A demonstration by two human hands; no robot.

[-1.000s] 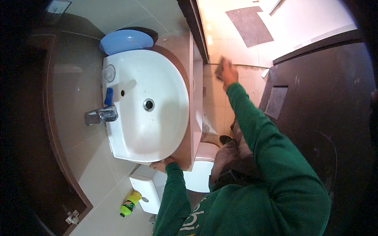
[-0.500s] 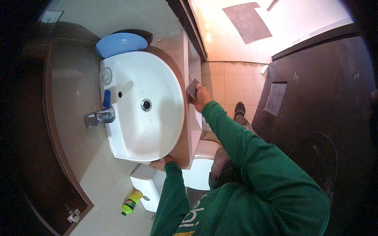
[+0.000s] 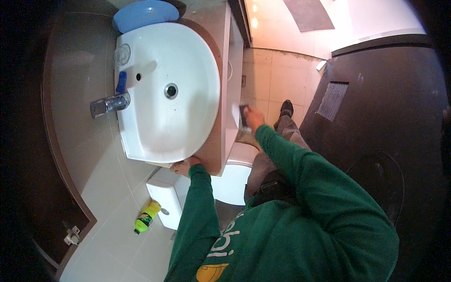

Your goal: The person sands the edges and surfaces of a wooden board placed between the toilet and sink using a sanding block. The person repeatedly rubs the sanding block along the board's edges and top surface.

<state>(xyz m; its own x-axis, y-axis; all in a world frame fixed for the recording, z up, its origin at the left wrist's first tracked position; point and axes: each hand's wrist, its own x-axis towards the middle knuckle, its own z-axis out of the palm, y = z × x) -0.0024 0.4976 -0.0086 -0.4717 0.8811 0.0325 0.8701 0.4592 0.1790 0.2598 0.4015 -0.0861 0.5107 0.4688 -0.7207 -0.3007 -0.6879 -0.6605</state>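
Observation:
A white washbasin (image 3: 155, 129) sits on a brown-topped counter (image 3: 211, 157) with pale side panels. My right hand (image 3: 255, 118), blurred by motion, grips a flat dark grey pad (image 3: 244, 115) beside the counter's outer panel, low over the tiled floor. Whether the pad touches the panel I cannot tell. My left hand (image 3: 185, 167) is closed on the counter's edge just below the basin's lower rim; its fingertips are partly hidden there.
A chrome faucet (image 3: 110, 104), a blue-handled object (image 3: 121, 82) and a clear glass (image 3: 122, 55) are at the basin's back. A blue tub (image 3: 144, 15) stands beyond it. A toilet (image 3: 230, 183), a green bottle (image 3: 147, 217) and a dark door (image 3: 371, 113) surround me.
My right hand has moved with the pad away from the counter's front edge and lower beside the panel. My left hand stays at the edge. The whole view has shifted.

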